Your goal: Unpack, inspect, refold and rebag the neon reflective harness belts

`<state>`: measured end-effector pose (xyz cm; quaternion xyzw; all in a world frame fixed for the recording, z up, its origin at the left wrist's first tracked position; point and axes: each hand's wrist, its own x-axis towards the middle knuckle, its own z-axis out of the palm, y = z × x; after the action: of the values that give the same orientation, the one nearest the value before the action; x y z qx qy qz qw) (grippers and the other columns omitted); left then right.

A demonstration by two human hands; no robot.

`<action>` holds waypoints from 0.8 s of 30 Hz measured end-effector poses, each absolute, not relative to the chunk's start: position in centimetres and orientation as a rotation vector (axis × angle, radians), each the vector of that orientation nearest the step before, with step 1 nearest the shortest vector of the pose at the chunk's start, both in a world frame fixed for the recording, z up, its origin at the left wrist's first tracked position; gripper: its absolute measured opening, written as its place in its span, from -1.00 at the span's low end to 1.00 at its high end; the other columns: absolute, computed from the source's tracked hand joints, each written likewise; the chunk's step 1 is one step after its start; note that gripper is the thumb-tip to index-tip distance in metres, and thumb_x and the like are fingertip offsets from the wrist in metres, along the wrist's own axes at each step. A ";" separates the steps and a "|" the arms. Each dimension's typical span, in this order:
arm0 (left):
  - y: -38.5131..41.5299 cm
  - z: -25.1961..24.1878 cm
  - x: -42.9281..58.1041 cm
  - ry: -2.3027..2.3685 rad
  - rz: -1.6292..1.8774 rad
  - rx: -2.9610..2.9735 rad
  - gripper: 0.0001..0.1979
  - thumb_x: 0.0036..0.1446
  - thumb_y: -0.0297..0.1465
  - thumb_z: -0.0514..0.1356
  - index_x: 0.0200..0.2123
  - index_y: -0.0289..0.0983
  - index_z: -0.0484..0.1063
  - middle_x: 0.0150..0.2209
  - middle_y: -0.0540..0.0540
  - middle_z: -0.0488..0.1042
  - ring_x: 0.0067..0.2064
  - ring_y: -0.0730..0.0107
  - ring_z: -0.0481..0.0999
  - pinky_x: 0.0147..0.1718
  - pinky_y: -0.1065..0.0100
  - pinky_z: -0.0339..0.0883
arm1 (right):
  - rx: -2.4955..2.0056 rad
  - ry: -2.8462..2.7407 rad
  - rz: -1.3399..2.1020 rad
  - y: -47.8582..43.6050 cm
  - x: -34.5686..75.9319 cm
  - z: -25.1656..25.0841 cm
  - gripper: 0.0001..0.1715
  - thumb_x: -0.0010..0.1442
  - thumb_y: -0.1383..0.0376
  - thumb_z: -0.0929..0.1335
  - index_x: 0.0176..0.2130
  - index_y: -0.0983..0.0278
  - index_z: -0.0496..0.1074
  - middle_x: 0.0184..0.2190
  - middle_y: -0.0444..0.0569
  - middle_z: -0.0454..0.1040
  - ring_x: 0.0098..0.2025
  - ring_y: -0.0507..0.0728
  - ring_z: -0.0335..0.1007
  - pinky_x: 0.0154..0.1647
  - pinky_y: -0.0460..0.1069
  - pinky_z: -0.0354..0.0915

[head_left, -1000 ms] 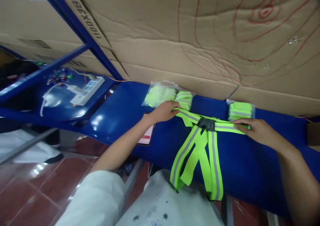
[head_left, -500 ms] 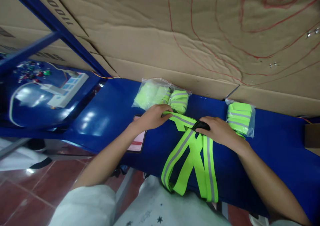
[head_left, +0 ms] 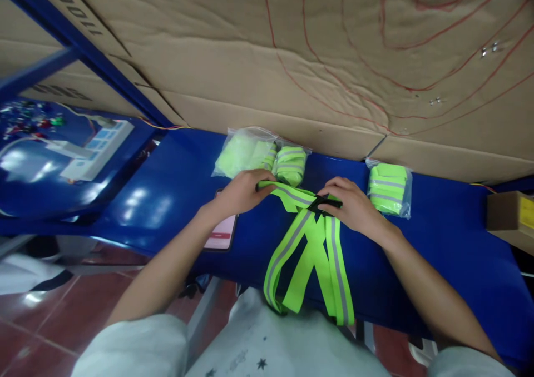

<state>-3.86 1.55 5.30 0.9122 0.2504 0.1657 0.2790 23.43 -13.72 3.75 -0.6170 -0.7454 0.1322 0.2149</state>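
A neon-yellow reflective strap (head_left: 287, 249) with grey stripes hangs in loops over the near edge of the blue table (head_left: 167, 199). My left hand (head_left: 246, 191) is closed on one end of it, with the band running across to the right. My right hand (head_left: 348, 204) pinches a black buckle-like piece (head_left: 327, 203) where the bands cross; its exact shape is partly hidden by my fingers. Below this piece the bands fan out and cross one another. Under my left forearm lies a phone (head_left: 221, 235) with a lit screen.
Clear bags with folded yellow straps, one bag (head_left: 242, 152) and another (head_left: 291, 163), lie behind my hands. A third bag (head_left: 389, 188) lies to the right. A power strip (head_left: 98, 152) sits at left, a small carton (head_left: 507, 218) at far right. Cardboard (head_left: 233, 49) walls the back.
The view has shifted slightly to the right. My right hand's fingers have moved on the black piece and opened a little more; both hands keep hold of the strap.
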 end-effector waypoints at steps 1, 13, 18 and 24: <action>1.5 5.5 -4.0 0.676 0.452 2.445 -0.79 0.35 -0.28 0.17 -0.17 -0.26 0.55 -0.20 -0.09 0.64 -0.22 0.31 0.61 -0.20 0.35 0.37 | -1.708 -2.048 0.370 -13.8 23.4 4.0 -0.82 0.29 0.26 0.48 -0.09 0.21 0.52 -0.06 0.04 0.55 0.00 0.26 0.49 0.09 0.17 0.32; 0.9 10.1 -5.6 0.632 0.445 2.240 -0.66 0.29 -0.07 0.26 -0.21 -0.25 0.59 -0.35 -0.02 0.58 -0.37 0.44 0.48 -0.36 0.43 0.31 | -1.534 -1.780 1.058 -15.6 23.7 14.7 -0.64 0.40 -0.04 0.32 -0.11 0.16 0.51 -0.46 -0.19 0.44 -0.46 0.02 0.29 -0.48 -0.09 0.14; -0.1 12.2 -4.5 0.421 0.569 2.159 -0.53 0.27 0.04 0.24 -0.11 -0.26 0.58 -0.21 -0.11 0.60 -0.18 0.31 0.58 -0.09 0.32 0.43 | -1.411 -1.556 1.037 -16.4 21.4 20.5 -0.67 0.33 -0.02 0.42 -0.22 0.18 0.53 -0.52 -0.22 0.36 -0.53 -0.03 0.20 -0.59 -0.14 0.07; -2.9 16.0 -0.5 0.132 0.675 1.878 0.14 -0.09 0.50 0.04 0.34 -0.15 0.30 0.27 -0.20 0.44 0.31 -0.16 0.41 0.18 0.04 0.39 | -1.339 -1.650 1.081 -16.6 18.8 27.0 -0.87 0.40 0.22 0.40 -0.13 0.23 0.52 -0.35 -0.22 0.54 -0.38 -0.10 0.46 -0.51 -0.28 0.30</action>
<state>-0.47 -2.89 16.01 0.7902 0.0553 0.2838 0.5403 18.83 -16.62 26.96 -0.5219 -0.6431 0.4213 0.3696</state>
